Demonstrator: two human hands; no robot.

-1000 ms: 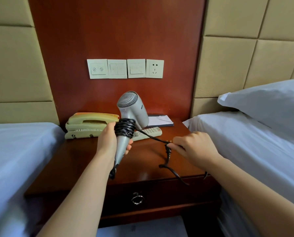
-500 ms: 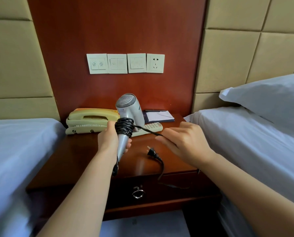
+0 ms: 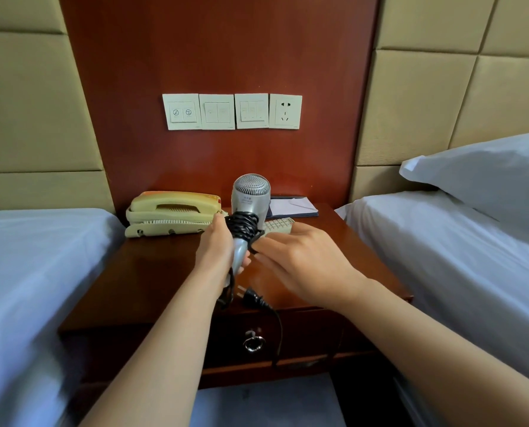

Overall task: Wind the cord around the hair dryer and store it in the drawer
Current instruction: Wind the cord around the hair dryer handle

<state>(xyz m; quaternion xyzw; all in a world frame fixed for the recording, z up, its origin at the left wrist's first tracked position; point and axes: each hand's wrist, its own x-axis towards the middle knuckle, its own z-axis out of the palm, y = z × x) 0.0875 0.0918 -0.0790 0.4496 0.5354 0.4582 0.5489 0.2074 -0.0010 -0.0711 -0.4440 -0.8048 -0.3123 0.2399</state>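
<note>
The left hand grasps the dryer by its handle, upright above the tabletop. The cord is wound many times around the handle. The right hand pinches the cord just beside the coil. The plug hangs free below, near the tabletop edge. I think the loose end can unwind if it is not tucked in, or the plug can catch on the drawer. The drawer is shut, so what is inside cannot be seen.
</note>
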